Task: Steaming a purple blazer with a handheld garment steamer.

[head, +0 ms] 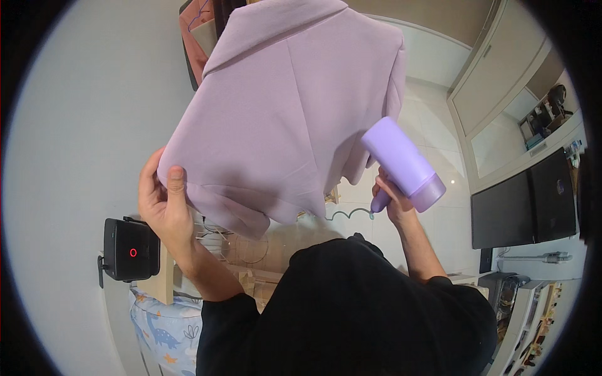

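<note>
A lavender jacket [263, 122] hangs before me with its broad collar [277, 35] at the top. Its support is out of sight. My left hand [164, 202] grips the jacket's left edge, thumb on the near face and fingers behind the cloth. In my right hand [397, 199] is a purple handheld garment steamer [400, 160], held by its handle. The steamer's upper end is beside the jacket's lower right side, overlapping it in view; whether they touch I cannot tell. A translucent section [428, 192] forms the steamer's other end. Folds run along the jacket's lower hem.
At left, a black box-shaped device [131, 249] with a red ring light stands near a wooden edge [162, 277]. Dinosaur-print fabric [164, 329] lies below it. Pink clothing [193, 44] hangs behind the jacket. A cabinet [494, 70] and dark panels [522, 202] line the right.
</note>
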The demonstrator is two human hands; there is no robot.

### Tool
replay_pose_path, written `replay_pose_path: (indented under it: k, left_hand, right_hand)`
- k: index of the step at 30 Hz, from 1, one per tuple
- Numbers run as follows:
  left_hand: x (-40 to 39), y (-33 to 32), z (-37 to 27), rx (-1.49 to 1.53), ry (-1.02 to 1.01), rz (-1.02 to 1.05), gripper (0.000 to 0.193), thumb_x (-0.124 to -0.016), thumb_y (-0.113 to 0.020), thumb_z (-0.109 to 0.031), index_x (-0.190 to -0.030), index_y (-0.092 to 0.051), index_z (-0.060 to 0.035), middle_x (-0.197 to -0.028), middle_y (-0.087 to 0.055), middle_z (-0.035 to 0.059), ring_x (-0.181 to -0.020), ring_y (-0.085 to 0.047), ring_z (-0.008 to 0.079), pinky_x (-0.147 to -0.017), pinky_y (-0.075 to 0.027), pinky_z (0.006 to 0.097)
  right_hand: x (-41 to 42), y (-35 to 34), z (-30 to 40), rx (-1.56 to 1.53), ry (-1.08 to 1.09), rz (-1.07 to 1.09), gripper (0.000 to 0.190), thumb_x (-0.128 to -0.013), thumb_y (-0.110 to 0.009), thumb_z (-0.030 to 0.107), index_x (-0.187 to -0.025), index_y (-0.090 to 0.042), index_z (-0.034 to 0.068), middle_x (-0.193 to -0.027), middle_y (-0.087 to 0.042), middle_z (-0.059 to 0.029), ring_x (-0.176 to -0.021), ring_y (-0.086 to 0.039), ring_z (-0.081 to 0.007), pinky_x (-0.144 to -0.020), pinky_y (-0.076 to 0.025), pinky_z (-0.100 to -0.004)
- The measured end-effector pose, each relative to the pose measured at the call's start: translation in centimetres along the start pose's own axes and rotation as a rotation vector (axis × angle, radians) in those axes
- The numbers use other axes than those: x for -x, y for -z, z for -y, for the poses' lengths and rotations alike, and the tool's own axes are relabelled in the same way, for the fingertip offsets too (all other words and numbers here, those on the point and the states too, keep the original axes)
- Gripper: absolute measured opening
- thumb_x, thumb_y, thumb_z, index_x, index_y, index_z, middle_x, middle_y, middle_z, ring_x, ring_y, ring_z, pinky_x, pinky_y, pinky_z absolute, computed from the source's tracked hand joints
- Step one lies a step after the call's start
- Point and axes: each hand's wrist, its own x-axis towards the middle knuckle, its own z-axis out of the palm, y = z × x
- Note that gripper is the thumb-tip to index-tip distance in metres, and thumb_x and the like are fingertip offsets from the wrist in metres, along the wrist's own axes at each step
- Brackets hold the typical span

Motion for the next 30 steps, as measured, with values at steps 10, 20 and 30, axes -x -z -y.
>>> replay_pose_path:
  k: [10, 20, 30]
  left_hand:
    - [0.0, -0.2, 0.0, 0.014, 0.013, -0.025, 0.029, -0.091, -0.067, -0.011, -0.114, -0.06, 0.0053, -0.101, -0.064, 0.0099, -0.089, -0.06, 0.0132, -0.078, -0.048, 0.0225]
    - [-0.2, 0.4, -0.1, -0.001, 0.002, -0.018, 0.03, -0.091, -0.067, -0.012, -0.115, -0.06, 0.0053, -0.101, -0.064, 0.0097, -0.089, -0.06, 0.0129, -0.076, -0.048, 0.0216]
    - [-0.4, 0.5, -0.2, -0.006, -0.005, -0.006, 0.03, -0.091, -0.067, -0.012, -0.114, -0.06, 0.005, -0.1, -0.064, 0.0092, -0.087, -0.06, 0.0126, -0.076, -0.049, 0.0214]
  right_hand:
    - [-2.5, -0.5, -7.0, 0.682, 0.567, 0.163, 0.008, -0.088, -0.066, 0.01, -0.092, -0.063, 0.004, -0.068, -0.057, -0.0029, -0.057, -0.055, -0.0131, -0.05, -0.043, -0.0284]
    - [-1.6, 5.5, -19.3, 0.961, 0.366, 0.248, 0.032, -0.087, -0.064, 0.014, -0.116, -0.058, 0.002, -0.104, -0.062, -0.0133, -0.097, -0.06, -0.025, -0.083, -0.048, -0.0365]
    - [1.2, 9.0, -23.2, 1.085, 0.221, 0.208, 0.034, -0.082, -0.069, 0.016, -0.113, -0.062, 0.003, -0.11, -0.063, -0.0154, -0.107, -0.059, -0.0299, -0.09, -0.048, -0.0427]
